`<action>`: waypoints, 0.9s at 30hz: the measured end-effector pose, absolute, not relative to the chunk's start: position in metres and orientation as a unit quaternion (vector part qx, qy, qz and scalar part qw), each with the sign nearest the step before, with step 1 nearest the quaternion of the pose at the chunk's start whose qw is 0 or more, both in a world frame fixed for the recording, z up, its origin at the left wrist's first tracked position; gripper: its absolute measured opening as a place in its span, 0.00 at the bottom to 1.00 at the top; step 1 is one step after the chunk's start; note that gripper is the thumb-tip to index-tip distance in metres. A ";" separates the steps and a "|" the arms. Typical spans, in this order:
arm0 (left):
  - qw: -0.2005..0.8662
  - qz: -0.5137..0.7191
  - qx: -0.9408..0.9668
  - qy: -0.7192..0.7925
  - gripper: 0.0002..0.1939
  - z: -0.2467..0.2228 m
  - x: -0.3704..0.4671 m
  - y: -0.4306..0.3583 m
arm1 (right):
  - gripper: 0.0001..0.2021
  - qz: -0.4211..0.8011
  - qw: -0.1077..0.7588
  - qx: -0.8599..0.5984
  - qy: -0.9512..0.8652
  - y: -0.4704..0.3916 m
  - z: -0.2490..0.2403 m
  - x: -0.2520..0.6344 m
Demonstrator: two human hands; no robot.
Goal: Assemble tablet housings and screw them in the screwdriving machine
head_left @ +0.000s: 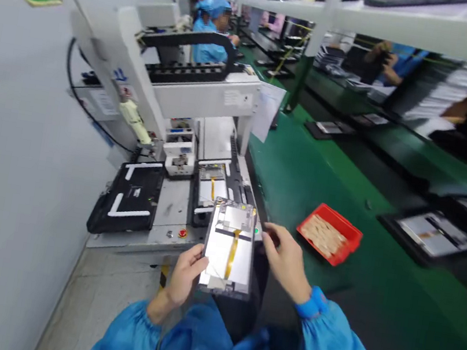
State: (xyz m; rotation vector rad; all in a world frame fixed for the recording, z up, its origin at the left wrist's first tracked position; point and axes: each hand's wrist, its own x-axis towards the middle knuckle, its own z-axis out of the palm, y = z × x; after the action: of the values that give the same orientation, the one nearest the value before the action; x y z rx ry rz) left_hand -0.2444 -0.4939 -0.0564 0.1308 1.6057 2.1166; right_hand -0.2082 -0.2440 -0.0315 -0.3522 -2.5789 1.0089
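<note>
My left hand (187, 276) grips an open tablet assembly (221, 255) by its lower left edge, thumb on top. The assembly has silver panels, a dark frame and a yellow-orange ribbon cable (232, 254) down its middle. Just off its upper right edge is my right hand (286, 262), fingers loosely bent and apart, with nothing visible in them. A blue band (313, 304) circles the right wrist. Behind the held assembly, a similar tablet assembly (212, 183) lies in a black fixture with white corner strips on the machine.
A white benchtop machine (205, 100) stands ahead, with a black fixture plate (136, 198) at left and a red button (182, 233) in front. Right of it, a red tray (353, 239) of small tan pieces sits on the green bench (287, 165). More assemblies (430, 234) line the conveyor; co-workers sit beyond.
</note>
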 end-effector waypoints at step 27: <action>0.092 0.763 0.003 0.639 0.19 -0.065 -0.409 -0.505 | 0.18 0.271 0.133 -0.155 -0.941 -0.241 0.009 -0.478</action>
State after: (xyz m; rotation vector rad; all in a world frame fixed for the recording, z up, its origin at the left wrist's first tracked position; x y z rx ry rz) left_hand -0.4089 -0.5053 -0.0648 0.0103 1.8985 2.2662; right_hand -0.4783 -0.2406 0.0085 -0.4484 -2.7291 0.7855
